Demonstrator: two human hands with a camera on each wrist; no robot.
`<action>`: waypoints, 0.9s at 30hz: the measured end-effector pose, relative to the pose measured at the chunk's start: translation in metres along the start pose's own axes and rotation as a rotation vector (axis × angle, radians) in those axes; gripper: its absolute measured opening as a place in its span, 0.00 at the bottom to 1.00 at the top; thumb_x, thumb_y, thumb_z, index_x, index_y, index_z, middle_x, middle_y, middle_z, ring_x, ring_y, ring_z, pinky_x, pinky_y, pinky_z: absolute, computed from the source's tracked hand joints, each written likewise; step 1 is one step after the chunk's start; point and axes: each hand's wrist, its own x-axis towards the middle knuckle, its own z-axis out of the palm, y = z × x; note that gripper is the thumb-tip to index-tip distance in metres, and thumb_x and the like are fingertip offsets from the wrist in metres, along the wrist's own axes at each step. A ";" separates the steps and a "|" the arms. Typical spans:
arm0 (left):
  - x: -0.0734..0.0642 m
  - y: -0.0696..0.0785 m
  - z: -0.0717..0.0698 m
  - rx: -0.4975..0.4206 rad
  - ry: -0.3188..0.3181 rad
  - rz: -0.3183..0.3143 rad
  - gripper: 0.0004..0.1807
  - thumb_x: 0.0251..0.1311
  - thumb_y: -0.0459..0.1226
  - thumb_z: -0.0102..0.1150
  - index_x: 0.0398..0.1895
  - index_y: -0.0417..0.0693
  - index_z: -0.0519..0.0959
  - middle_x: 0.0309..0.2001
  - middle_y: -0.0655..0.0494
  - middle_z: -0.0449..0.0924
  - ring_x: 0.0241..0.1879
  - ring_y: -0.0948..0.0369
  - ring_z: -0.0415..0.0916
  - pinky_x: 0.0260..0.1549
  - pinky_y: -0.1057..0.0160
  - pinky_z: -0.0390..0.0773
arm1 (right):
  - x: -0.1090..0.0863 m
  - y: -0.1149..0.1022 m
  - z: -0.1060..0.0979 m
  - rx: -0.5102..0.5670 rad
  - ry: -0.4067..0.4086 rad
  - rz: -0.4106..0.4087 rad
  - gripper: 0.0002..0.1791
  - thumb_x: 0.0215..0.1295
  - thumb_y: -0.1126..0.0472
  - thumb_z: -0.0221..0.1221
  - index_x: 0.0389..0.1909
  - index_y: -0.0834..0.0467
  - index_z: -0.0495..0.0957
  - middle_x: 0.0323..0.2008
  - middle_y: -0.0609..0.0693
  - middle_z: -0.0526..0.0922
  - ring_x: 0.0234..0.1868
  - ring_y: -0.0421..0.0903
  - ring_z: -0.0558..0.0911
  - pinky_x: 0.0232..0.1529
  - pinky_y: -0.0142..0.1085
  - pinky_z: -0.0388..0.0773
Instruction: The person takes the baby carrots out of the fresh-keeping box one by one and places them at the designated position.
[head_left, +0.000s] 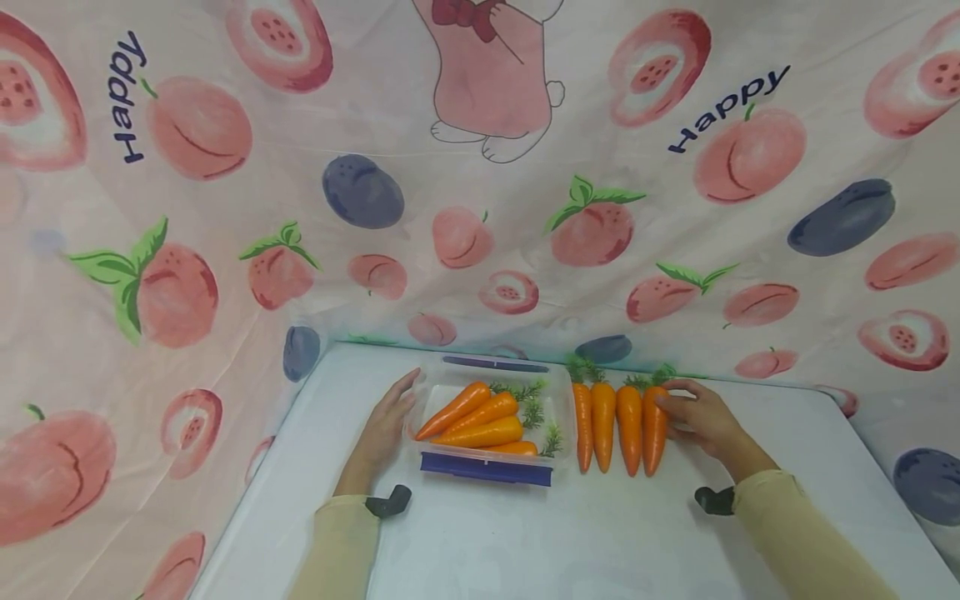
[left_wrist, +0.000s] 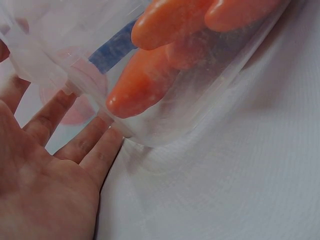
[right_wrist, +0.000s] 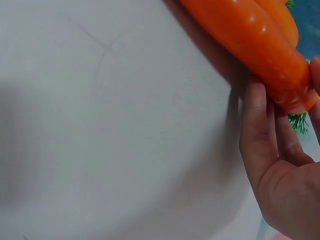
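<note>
A clear plastic box (head_left: 564, 421) with blue side flaps (head_left: 486, 471) holds several orange carrots (head_left: 483, 432) with green tops. My left hand (head_left: 384, 423) is at the box's left side; in the left wrist view its fairly straight fingers (left_wrist: 102, 155) touch the clear wall. To the right of the box, several more carrots (head_left: 603, 429) lie side by side on the table, tips toward me. My right hand (head_left: 705, 423) grips the rightmost carrot (head_left: 656, 437) near its leafy end. In the right wrist view, that carrot's thick end (right_wrist: 287, 85) sits between thumb and fingers.
The white table (head_left: 480, 542) meets a fruit-print cloth (head_left: 465, 192) behind and at the sides. The row of carrots lies close against the box's right wall. A black strap mount (head_left: 390, 502) sits on the left wrist, another (head_left: 715, 501) on the right.
</note>
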 end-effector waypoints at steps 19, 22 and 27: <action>0.001 -0.002 0.000 -0.028 -0.003 -0.002 0.26 0.78 0.49 0.44 0.77 0.67 0.64 0.79 0.61 0.59 0.82 0.53 0.46 0.79 0.38 0.44 | 0.000 -0.003 0.012 -0.047 0.050 0.040 0.40 0.72 0.43 0.60 0.74 0.60 0.60 0.66 0.65 0.73 0.51 0.50 0.81 0.50 0.39 0.87; 0.001 -0.001 0.000 -0.015 -0.001 0.000 0.26 0.79 0.49 0.43 0.77 0.66 0.64 0.79 0.60 0.59 0.82 0.52 0.47 0.79 0.37 0.44 | -0.001 -0.004 0.013 -0.056 0.062 0.041 0.40 0.72 0.43 0.61 0.74 0.61 0.60 0.66 0.66 0.73 0.51 0.51 0.81 0.50 0.40 0.87; 0.001 -0.001 0.000 0.009 0.007 -0.004 0.26 0.79 0.48 0.42 0.78 0.65 0.63 0.80 0.59 0.58 0.82 0.51 0.46 0.78 0.36 0.44 | -0.002 -0.006 0.011 -0.038 0.067 0.037 0.42 0.70 0.41 0.62 0.74 0.62 0.60 0.65 0.66 0.74 0.50 0.49 0.82 0.51 0.41 0.87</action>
